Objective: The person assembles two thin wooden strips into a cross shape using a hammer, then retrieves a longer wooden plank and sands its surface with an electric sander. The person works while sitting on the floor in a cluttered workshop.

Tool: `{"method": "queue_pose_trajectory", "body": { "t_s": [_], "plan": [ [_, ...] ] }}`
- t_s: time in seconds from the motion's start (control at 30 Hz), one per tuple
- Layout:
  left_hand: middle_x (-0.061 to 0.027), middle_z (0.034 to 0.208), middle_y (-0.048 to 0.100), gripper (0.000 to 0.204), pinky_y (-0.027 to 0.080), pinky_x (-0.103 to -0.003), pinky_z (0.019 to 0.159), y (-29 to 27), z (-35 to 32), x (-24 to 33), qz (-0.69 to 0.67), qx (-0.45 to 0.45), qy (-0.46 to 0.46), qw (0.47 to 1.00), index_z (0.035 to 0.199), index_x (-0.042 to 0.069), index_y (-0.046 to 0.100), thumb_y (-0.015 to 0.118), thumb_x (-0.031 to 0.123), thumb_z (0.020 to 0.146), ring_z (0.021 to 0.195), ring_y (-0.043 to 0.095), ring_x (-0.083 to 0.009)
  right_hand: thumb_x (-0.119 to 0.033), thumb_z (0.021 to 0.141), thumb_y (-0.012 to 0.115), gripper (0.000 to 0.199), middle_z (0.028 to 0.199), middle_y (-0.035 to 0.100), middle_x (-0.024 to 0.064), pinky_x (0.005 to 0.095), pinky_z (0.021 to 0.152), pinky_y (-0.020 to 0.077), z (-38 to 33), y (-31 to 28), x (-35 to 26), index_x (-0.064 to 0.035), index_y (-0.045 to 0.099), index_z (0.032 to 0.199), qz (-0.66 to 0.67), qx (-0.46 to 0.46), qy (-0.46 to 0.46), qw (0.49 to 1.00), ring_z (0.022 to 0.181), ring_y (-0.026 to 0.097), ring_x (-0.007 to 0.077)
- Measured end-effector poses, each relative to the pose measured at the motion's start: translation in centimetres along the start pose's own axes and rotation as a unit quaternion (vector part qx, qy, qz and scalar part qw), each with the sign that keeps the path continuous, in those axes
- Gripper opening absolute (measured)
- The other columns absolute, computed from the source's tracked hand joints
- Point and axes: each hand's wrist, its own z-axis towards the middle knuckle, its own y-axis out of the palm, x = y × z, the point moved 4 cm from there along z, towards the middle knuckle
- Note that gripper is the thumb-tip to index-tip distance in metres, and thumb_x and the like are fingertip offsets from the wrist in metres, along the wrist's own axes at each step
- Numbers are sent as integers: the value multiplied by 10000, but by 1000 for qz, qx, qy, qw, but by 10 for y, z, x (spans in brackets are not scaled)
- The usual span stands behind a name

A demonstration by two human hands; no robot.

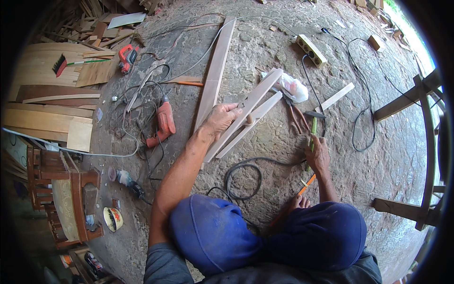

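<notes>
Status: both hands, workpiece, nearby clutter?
Left hand gripping pale wooden slats, held slanted. Right hand gripping green-handled hammer. Pliers beside hammer; black cable looped nearby.

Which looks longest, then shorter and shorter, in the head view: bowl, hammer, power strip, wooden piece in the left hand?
1. Wooden piece (being nearer may stretch it)
2. Green-handled hammer
3. Power strip
4. Bowl
</notes>
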Motion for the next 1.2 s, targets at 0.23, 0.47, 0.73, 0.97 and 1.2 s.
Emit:
{"method": "queue_pose_trajectory", "body": {
  "t_s": [0.23, 0.47, 0.73, 0.97, 1.2],
  "plan": [
    [-105, 1051, 750, 369, 619, -262, 729, 3, 0, 0, -58, -8, 3, 998, 1349, -52, 617, 611, 138, 1033, 829, 739, -132, -117, 884, 617, 415, 830, 584, 110, 400, 632, 543, 16, 8, 17, -23, 541, 1281, 240, -7, 110, 965, 706, 634, 257],
    [-96, 1014, 751, 370, 587, -261, 665, 3, 2, 4, 10, 44, 14, 999, 1342, -56, 633, 613, 136, 1027, 786, 723, -116, -77, 980, 545, 231, 724, 533, 48, 341, 551, 490, 11, -35, -37, -43, 543, 1208, 257, 39, 4, 966, 607, 574, 156],
    [-86, 1135, 726, 479, 590, -260, 762, 6, 8, 0, 7, 7, 46, 999, 1482, 11, 546, 597, 118, 1018, 903, 705, -108, -91, 1018, 583, 658, 1154, 694, 296, 503, 801, 562, 3, -117, -161, -159, 326, 1620, 151, -76, -234, 957, 987, 720, 443],
    [-116, 1250, 698, 531, 563, -247, 858, 2, 7, 0, 51, -2, 53, 997, 1523, -15, 487, 583, 102, 1013, 992, 690, -107, -38, 989, 550, 732, 716, 571, 148, 548, 1198, 354, 4, -108, -201, -175, 258, 1646, 29, -95, -340, 935, 756, 667, 364],
    [-76, 1048, 734, 446, 540, -294, 839, 7, 2, 5, 82, 61, 51, 993, 1431, -4, 598, 568, 122, 1004, 893, 675, -110, -48, 985, 539, 761, 698, 569, 134, 570, 1177, 357, 9, -103, -204, -198, 226, 1662, -12, -132, -337, 932, 713, 668, 351]
  ]
}}
